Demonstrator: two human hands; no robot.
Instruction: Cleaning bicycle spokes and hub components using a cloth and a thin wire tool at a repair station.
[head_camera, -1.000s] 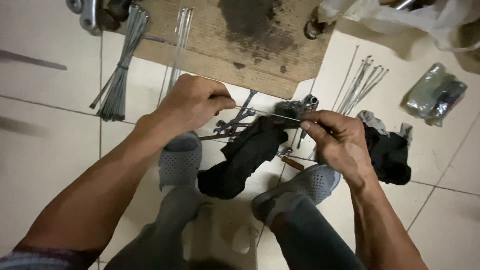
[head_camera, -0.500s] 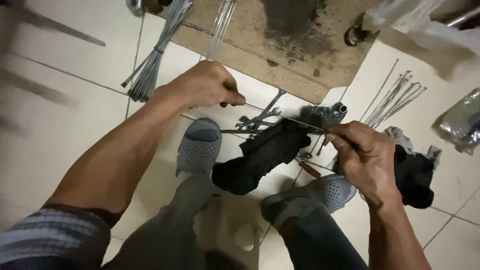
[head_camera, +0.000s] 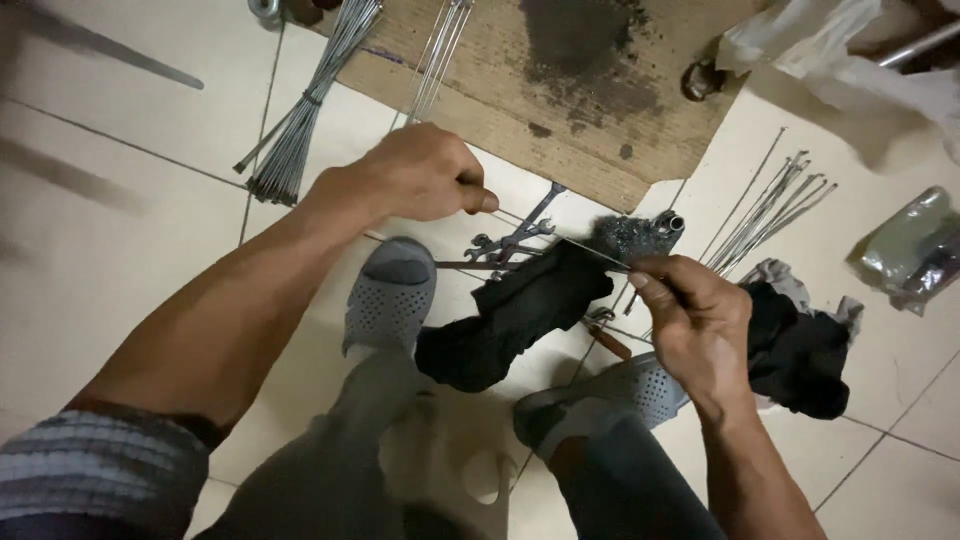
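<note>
Left hand (head_camera: 415, 175) and right hand (head_camera: 690, 315) each pinch one end of a thin metal spoke (head_camera: 545, 235) stretched above the black cloth (head_camera: 520, 315), while bundled spokes (head_camera: 300, 120) and loose spokes (head_camera: 765, 215) on the tiled floor (head_camera: 120, 230) apparently await handling.

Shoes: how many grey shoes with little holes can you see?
2. One grey shoe is below the left hand; the other grey shoe is below the right hand, beside the black cloth.
</note>
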